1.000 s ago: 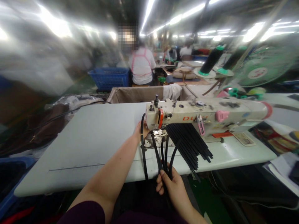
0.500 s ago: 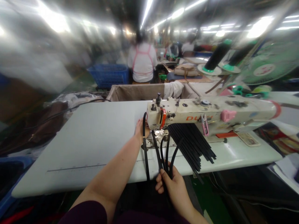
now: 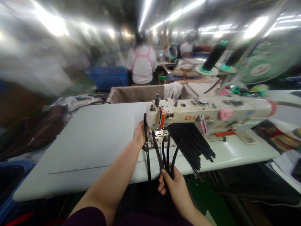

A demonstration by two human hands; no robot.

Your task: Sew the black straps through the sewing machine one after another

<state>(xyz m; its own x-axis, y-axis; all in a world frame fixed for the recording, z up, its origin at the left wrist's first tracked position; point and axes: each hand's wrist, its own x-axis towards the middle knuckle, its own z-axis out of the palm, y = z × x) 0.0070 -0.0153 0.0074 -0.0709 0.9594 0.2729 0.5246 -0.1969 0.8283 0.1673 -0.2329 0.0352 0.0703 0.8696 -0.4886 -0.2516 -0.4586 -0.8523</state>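
My left hand [image 3: 140,131] reaches to the left side of the sewing machine's [image 3: 185,114] head, beside the presser foot [image 3: 161,134]. A black strap [image 3: 147,153] hangs across that hand and down past the table's front edge; the fingertips are partly hidden behind strap and machine head. My right hand [image 3: 175,183], closed, grips several narrow black straps [image 3: 167,150] between thumb and fingers at the table's front edge. Their upper ends run up toward the needle area. To the right, a fanned bundle of black strips [image 3: 190,144] lies under the machine arm.
Pink-handled thread snips [image 3: 203,125] hang on the machine's front. Black thread cones [image 3: 214,56] and a green fan [image 3: 263,67] stand at the back right. Behind the white table [image 3: 94,135] are a fabric-lined bin [image 3: 134,93], a blue basket [image 3: 108,77] and a seated person [image 3: 141,64].
The view has shifted slightly. The strap across my left hand has slid a little, its light mark now lower. My right hand keeps its grip in nearly the same place.
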